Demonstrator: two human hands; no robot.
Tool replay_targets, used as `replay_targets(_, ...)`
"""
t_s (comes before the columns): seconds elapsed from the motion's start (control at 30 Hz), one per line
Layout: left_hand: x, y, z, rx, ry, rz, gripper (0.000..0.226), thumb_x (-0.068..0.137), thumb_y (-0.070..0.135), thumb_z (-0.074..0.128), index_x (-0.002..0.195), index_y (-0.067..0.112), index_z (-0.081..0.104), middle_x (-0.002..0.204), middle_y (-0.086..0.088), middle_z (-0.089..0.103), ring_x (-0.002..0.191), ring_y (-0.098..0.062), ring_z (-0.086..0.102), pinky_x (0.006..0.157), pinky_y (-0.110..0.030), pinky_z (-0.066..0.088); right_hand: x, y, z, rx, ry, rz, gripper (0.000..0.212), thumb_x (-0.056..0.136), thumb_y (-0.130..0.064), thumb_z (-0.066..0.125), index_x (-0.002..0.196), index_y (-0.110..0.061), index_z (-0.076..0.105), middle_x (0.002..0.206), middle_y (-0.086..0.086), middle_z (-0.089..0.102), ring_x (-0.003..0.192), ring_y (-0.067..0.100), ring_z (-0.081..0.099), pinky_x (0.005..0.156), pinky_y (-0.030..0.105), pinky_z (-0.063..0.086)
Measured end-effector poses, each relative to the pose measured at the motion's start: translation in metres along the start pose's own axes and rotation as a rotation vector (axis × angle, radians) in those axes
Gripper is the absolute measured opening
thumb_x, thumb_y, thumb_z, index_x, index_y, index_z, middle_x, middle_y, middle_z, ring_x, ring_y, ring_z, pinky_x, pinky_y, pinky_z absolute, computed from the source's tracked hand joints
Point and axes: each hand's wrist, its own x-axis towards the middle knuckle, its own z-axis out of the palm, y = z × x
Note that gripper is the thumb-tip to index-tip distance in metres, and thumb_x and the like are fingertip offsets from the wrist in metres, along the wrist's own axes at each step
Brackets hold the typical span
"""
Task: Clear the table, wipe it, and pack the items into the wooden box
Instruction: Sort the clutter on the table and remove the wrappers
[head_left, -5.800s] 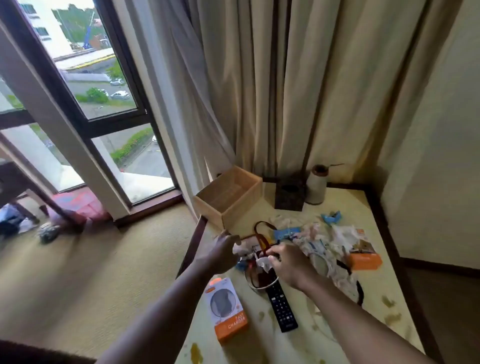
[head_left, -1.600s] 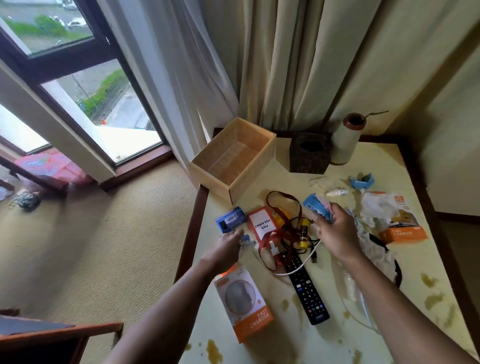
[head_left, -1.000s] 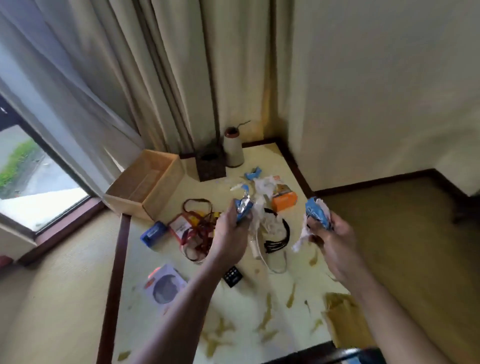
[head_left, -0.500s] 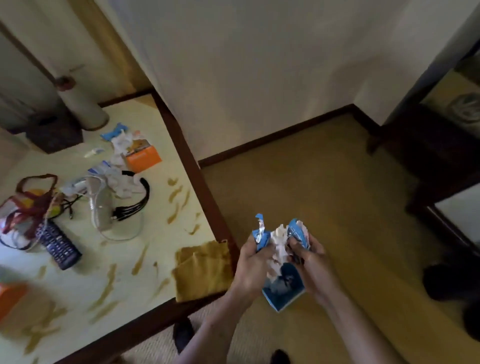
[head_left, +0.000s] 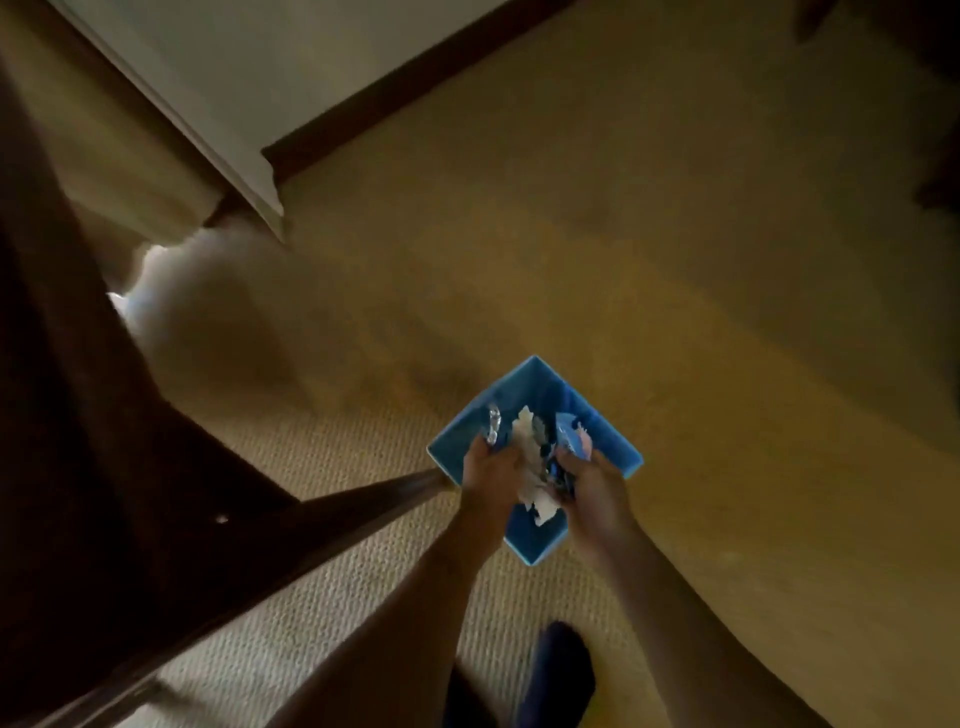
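Beige carpet (head_left: 675, 260) beneath a blue bin (head_left: 530, 384) — left hand (head_left: 488, 475) and right hand (head_left: 595, 486) clutch crumpled wrappers (head_left: 527, 441)

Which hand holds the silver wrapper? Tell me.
The left hand, over the blue bin: the silver wrapper sticks up from its grip. The right hand grips a blue wrapper instead.

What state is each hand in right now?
Left hand: grips a silvery wrapper.
Right hand: grips a blue wrapper.
Both are above the blue bin.
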Motion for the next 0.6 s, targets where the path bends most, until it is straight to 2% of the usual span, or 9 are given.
replay_targets(0.1, 0.059, -0.037, 0.009, 0.096, 0.035, -0.056, 0.015, 0.097, 0.008, 0.056, 0.112, 0.01, 0.059, 0.104, -0.01, 0.068, 0.095, -0.028, 0.066, 0.092, -0.048, 0.057, 0.062, 0.026, -0.002, -0.046, 0.073, 0.056, 0.042, 0.099, -0.006, 0.053, 0.14, -0.014, 0.051, 0.119, 0.019, 0.071, 0.097, 0.029, 0.072, 0.065, 0.034, 0.057)
replay_targets(0.2, 0.107, -0.063, 0.016, 0.153, 0.032, -0.13, 0.026, 0.086, 0.02, 0.062, 0.11, 0.011, 0.066, 0.096, -0.016, 0.076, 0.088, -0.034, 0.073, 0.082, -0.052, 0.062, 0.107, 0.039, 0.001, -0.092, 0.063, 0.057, 0.037, 0.096, -0.009, 0.051, 0.129, -0.026, 0.054, 0.117, 0.015, 0.071, 0.1, 0.031, 0.072, 0.076, 0.041, 0.062)
replay_targets(0.27, 0.125, -0.069, 0.02, 0.165, 0.026, -0.147, 0.029, 0.087, 0.019, 0.066, 0.115, 0.011, 0.068, 0.092, -0.012, 0.075, 0.083, -0.03, 0.072, 0.076, -0.042, 0.063, 0.132, 0.047, 0.0, -0.138, 0.032, 0.068, 0.03, 0.094, -0.013, 0.051, 0.121, -0.024, 0.061, 0.114, 0.013, 0.071, 0.104, 0.034, 0.07, 0.082, 0.045, 0.061)
replay_targets(0.33, 0.137, -0.07, 0.024, 0.168, -0.009, -0.152, 0.036, 0.096, 0.016, 0.063, 0.13, 0.005, 0.064, 0.11, -0.012, 0.072, 0.096, -0.03, 0.069, 0.079, -0.038, 0.057, 0.155, 0.054, -0.002, -0.135, 0.033, 0.078, 0.018, 0.095, -0.021, 0.055, 0.109, -0.017, 0.064, 0.112, 0.015, 0.071, 0.106, 0.036, 0.069, 0.076, 0.039, 0.058)
replay_targets(0.4, 0.139, -0.068, 0.024, 0.212, -0.054, -0.149, 0.041, 0.105, 0.018, 0.051, 0.141, 0.0, 0.056, 0.135, -0.014, 0.063, 0.119, -0.034, 0.062, 0.081, -0.031, 0.049, 0.156, 0.055, -0.003, -0.077, 0.065, 0.131, 0.039, 0.084, -0.03, 0.067, 0.116, -0.008, 0.065, 0.106, 0.018, 0.073, 0.096, 0.034, 0.072, 0.066, 0.036, 0.058)
replay_targets(0.43, 0.137, -0.067, 0.022, 0.225, -0.055, -0.145, 0.042, 0.107, 0.02, 0.047, 0.143, 0.0, 0.054, 0.14, -0.014, 0.059, 0.128, -0.035, 0.058, 0.078, -0.027, 0.048, 0.154, 0.054, -0.003, -0.054, 0.062, 0.166, 0.051, 0.079, -0.034, 0.069, 0.121, -0.005, 0.064, 0.104, 0.019, 0.075, 0.091, 0.033, 0.073, 0.064, 0.036, 0.057)
replay_targets(0.47, 0.134, -0.066, 0.02, 0.245, -0.052, -0.142, 0.042, 0.107, 0.022, 0.045, 0.142, 0.001, 0.054, 0.141, -0.013, 0.058, 0.131, -0.035, 0.056, 0.073, -0.027, 0.048, 0.146, 0.051, -0.004, -0.047, 0.063, 0.185, 0.051, 0.081, -0.035, 0.067, 0.12, -0.003, 0.066, 0.102, 0.021, 0.076, 0.088, 0.033, 0.073, 0.064, 0.036, 0.056)
replay_targets(0.53, 0.125, -0.063, 0.016, 0.318, -0.008, -0.083, 0.038, 0.105, 0.027, 0.045, 0.133, 0.01, 0.064, 0.137, -0.012, 0.064, 0.123, -0.037, 0.06, 0.08, -0.032, 0.05, 0.121, 0.04, -0.005, -0.068, 0.016, 0.186, 0.034, 0.096, -0.029, 0.055, 0.107, -0.001, 0.071, 0.094, 0.019, 0.077, 0.086, 0.033, 0.07, 0.069, 0.037, 0.054)
replay_targets(0.6, 0.106, -0.054, 0.013, 0.465, 0.02, 0.028, 0.032, 0.105, 0.029, 0.045, 0.118, 0.017, 0.07, 0.123, -0.009, 0.07, 0.11, -0.031, 0.062, 0.086, -0.033, 0.042, 0.104, 0.031, -0.01, -0.124, 0.021, 0.165, 0.028, 0.101, -0.025, 0.05, 0.105, -0.005, 0.071, 0.096, 0.016, 0.075, 0.088, 0.03, 0.069, 0.072, 0.039, 0.054)
